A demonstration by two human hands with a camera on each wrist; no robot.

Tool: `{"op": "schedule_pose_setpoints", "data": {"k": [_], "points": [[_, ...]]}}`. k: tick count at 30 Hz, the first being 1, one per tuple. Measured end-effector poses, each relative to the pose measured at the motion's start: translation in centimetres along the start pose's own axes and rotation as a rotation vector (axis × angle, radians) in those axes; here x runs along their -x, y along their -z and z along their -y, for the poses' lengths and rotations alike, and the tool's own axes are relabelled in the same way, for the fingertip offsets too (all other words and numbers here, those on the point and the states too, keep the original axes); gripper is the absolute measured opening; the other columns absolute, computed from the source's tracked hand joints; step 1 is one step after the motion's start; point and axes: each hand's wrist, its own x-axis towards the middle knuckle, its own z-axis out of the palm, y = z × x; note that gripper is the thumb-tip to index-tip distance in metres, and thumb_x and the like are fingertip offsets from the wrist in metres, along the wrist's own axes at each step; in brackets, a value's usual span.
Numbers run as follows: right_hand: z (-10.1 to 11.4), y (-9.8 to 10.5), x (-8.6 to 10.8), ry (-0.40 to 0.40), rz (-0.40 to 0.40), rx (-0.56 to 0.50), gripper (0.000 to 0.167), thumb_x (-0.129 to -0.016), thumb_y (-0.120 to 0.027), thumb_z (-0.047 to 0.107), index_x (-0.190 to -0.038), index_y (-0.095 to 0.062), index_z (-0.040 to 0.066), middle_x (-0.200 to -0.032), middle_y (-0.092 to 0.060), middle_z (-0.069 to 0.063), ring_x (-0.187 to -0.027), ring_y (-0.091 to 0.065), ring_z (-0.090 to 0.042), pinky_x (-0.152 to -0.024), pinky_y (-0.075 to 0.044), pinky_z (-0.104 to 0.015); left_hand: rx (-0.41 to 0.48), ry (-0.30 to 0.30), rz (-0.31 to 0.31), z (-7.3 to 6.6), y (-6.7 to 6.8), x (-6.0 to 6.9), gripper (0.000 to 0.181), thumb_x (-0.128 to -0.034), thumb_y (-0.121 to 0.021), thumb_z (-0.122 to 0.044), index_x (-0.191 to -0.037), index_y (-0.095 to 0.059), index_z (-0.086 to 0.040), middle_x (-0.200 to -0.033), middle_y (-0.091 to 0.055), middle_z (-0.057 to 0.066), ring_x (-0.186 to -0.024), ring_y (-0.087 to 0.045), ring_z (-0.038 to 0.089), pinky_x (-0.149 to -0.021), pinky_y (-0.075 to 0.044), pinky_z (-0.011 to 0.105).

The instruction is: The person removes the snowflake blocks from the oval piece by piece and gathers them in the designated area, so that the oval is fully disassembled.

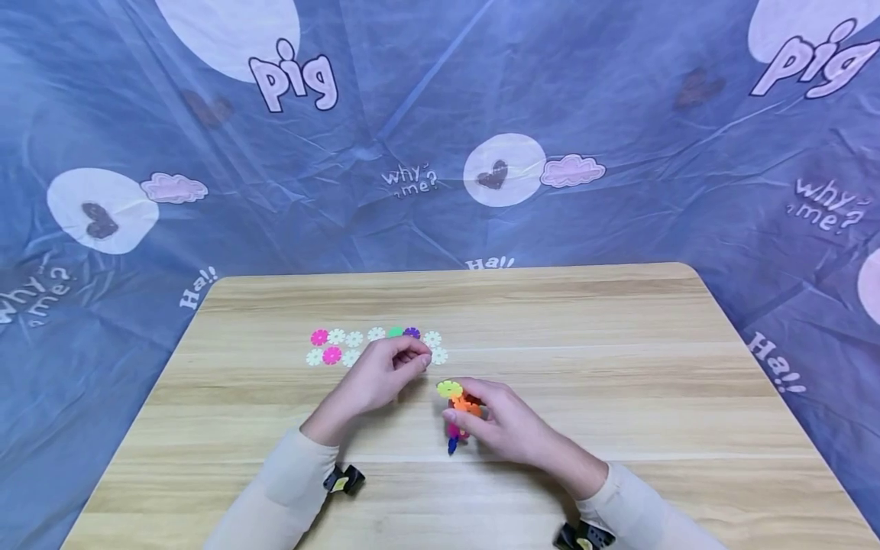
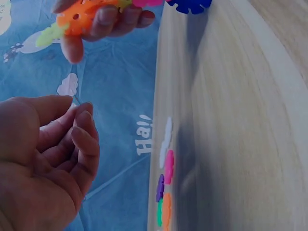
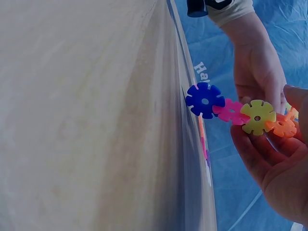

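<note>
My right hand holds a chain of joined plastic snowflake discs. Its parts are a blue disc, a pink disc, a yellow disc and an orange disc. At the chain's upper end a yellow-green disc shows in the head view. My left hand hovers in front of the loose discs, its fingers loosely curled. In the left wrist view nothing shows between that hand's thumb and fingertips. It covers part of the loose discs in the head view.
Loose snowflake discs lie in rows on the wooden table: pink, pale, purple and green among them. A blue printed cloth hangs behind the table's far edge.
</note>
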Motion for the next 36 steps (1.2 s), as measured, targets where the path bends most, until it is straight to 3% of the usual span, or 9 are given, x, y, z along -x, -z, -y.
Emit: {"op": "schedule_pose_setpoints", "data": {"k": [5, 10, 19, 24, 32, 36], "points": [[0.1, 0.0, 0.0, 0.005, -0.001, -0.003, 0.036, -0.108, -0.068, 0.032, -0.133, -0.071, 0.007, -0.106, -0.074, 0.007, -0.094, -0.065, -0.005, -0.09, -0.06, -0.029, 0.032, -0.047, 0.009, -0.5, 0.3, 0.9, 0.023, -0.106, -0.07, -0.023, -0.12, -0.077, -0.006, -0.099, -0.075, 0.007, -0.08, -0.063, 0.016, -0.07, -0.057, 0.026], [0.2, 0.0, -0.1, 0.016, -0.007, -0.005, 0.037, -0.107, -0.069, 0.033, -0.135, -0.071, 0.009, -0.111, -0.077, 0.003, -0.099, -0.067, -0.006, -0.095, -0.061, -0.033, 0.053, -0.153, 0.05, -1.1, 0.5, 1.7, 0.019, -0.1024, -0.075, -0.024, -0.117, -0.078, -0.012, -0.106, -0.075, 0.0, -0.092, -0.065, 0.014, -0.082, -0.058, 0.026], [0.3, 0.1, -0.1, 0.011, 0.001, -0.032, 0.04, -0.106, -0.07, 0.033, -0.141, -0.069, 0.014, -0.116, -0.078, 0.001, -0.099, -0.067, -0.006, -0.094, -0.06, -0.03, 0.05, -0.287, 0.096, -1.9, 0.3, 2.3, 0.016, -0.0963, -0.082, -0.02, -0.112, -0.079, -0.015, -0.099, -0.069, -0.003, -0.087, -0.061, 0.009, -0.076, -0.055, 0.023], [0.5, 0.1, -0.1, 0.007, 0.001, -0.026, 0.045, -0.107, -0.069, 0.035, -0.146, -0.066, 0.015, -0.133, -0.076, -0.001, -0.114, -0.07, -0.012, -0.102, -0.06, -0.035, 0.066, -0.324, 0.099, -2.0, -0.1, 2.3, 0.013, -0.096, -0.082, -0.016, -0.108, -0.08, -0.013, -0.094, -0.065, -0.002, -0.085, -0.057, 0.007, -0.074, -0.052, 0.021], [0.5, 0.0, -0.1, 0.023, 0.0, -0.027, 0.045, -0.106, -0.07, 0.034, -0.146, -0.067, 0.013, -0.142, -0.073, -0.005, -0.13, -0.07, -0.022, -0.111, -0.057, -0.045, 0.06, -0.348, 0.106, -1.9, -0.7, 2.4, 0.008, -0.0971, -0.081, -0.012, -0.105, -0.082, -0.013, -0.09, -0.064, -0.004, -0.083, -0.054, 0.006, -0.071, -0.05, 0.021], [0.4, 0.0, 0.0, -0.014, -0.005, -0.048, 0.046, -0.105, -0.071, 0.036, -0.146, -0.067, 0.013, -0.141, -0.073, -0.006, -0.127, -0.071, -0.023, -0.108, -0.059, -0.042, 0.064, -0.354, 0.099, -1.6, -0.7, 2.4, 0.009, -0.0976, -0.08, -0.011, -0.106, -0.083, -0.012, -0.092, -0.067, -0.003, -0.083, -0.055, 0.006, -0.072, -0.05, 0.021]]}}
